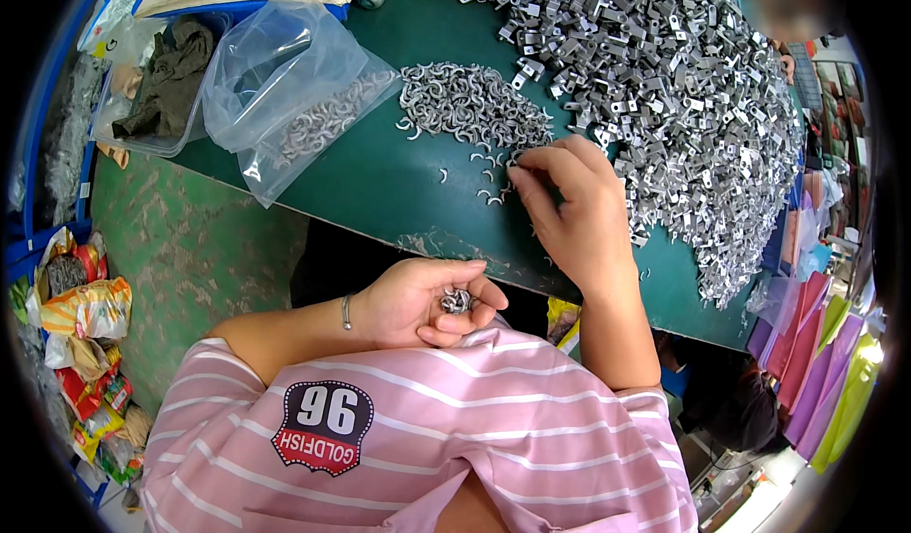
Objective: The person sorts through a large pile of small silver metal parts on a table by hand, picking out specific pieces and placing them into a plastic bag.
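Observation:
My left hand [422,303] is cupped palm up in front of my chest, its fingers curled round several small C-shaped metal pieces [457,300]. On the green table my right hand [574,205] reaches to the near right edge of a heap of the same C-shaped pieces [470,106]. Its thumb and forefinger pinch together at a small C-shaped metal piece, mostly covered by the fingertips. A few loose pieces lie scattered beside these fingers. To the right of the hand spreads a large pile of bent metal brackets [664,87] with holes.
An open clear plastic bag [285,87] with more C-shaped pieces lies at the table's left edge. Beside it stands a clear tub [180,139] holding a dark cloth. Colourful packets [90,315] fill the left side. Another person is partly visible at the far right.

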The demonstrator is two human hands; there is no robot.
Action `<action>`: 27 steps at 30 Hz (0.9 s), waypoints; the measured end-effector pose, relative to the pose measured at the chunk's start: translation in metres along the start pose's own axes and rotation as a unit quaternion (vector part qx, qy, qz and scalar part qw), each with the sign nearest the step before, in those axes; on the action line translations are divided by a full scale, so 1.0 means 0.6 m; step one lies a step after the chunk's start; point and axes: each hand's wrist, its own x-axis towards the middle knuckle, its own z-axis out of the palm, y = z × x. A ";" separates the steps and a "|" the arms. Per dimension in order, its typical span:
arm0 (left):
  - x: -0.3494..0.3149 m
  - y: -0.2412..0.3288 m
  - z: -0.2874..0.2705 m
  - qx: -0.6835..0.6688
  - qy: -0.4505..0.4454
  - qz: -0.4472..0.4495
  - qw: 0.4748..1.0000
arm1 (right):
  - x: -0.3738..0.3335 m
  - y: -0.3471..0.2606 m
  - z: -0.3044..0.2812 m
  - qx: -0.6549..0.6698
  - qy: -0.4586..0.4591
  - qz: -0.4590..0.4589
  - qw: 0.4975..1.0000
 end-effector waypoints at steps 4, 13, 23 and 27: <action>0.002 0.001 -0.004 0.000 -0.014 -0.004 1.000 | 0.003 0.000 0.004 -0.039 -0.002 -0.016 0.999; 0.001 0.002 -0.001 -0.001 -0.008 -0.009 1.000 | -0.011 -0.004 -0.005 0.065 -0.005 -0.017 0.998; 0.007 0.005 -0.002 -0.018 -0.038 -0.014 0.999 | -0.033 -0.056 -0.034 0.262 -0.174 -0.110 0.943; 0.004 0.003 -0.002 -0.015 -0.016 -0.012 1.000 | -0.014 -0.029 -0.032 0.077 -0.105 -0.099 0.987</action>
